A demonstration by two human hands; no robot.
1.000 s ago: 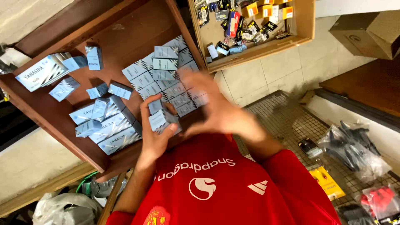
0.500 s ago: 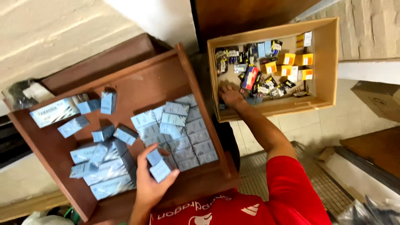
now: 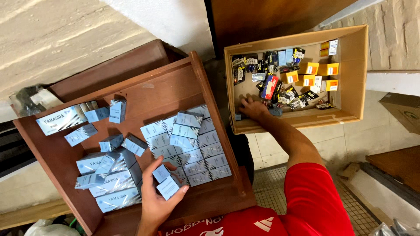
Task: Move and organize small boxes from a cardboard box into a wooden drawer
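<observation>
Fingers of the left hand (image 3: 158, 202) curl around two small pale-blue cardboard boxes (image 3: 165, 180) over the brown wooden tray (image 3: 173, 85), beside rows of like boxes. The right hand (image 3: 253, 108), fingers spread, presses flat inside the tan cardboard carton (image 3: 352, 52) among mixed small packets (image 3: 280, 85).
</observation>
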